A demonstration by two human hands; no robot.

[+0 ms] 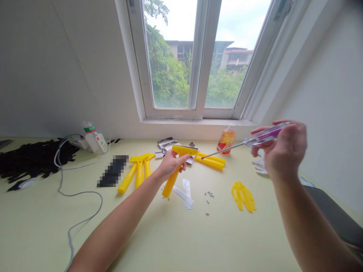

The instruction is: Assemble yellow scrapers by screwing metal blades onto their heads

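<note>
My left hand (169,164) is wrapped round a yellow scraper (170,185), its wide head up and its handle slanting down toward the table. A dark blade edge shows along the head's top. My right hand (286,147) grips a screwdriver (263,135) by its clear and purple handle, raised at the right. The shaft points left and down; its tip, with something small and dark at it, is apart from the scraper head. Below lie several small screws (210,194) and flat metal blades (186,193). Yellow plastic cover plates (243,196) lie to the right.
Yellow scraper handles (138,170) lie left of my left hand, more yellow handles (212,162) behind it. Black-and-white packets (166,142), an orange bottle (227,139) and a white bottle (95,138) stand toward the window. A grey cable (82,221) crosses the left side; white gloves (260,165) lie right.
</note>
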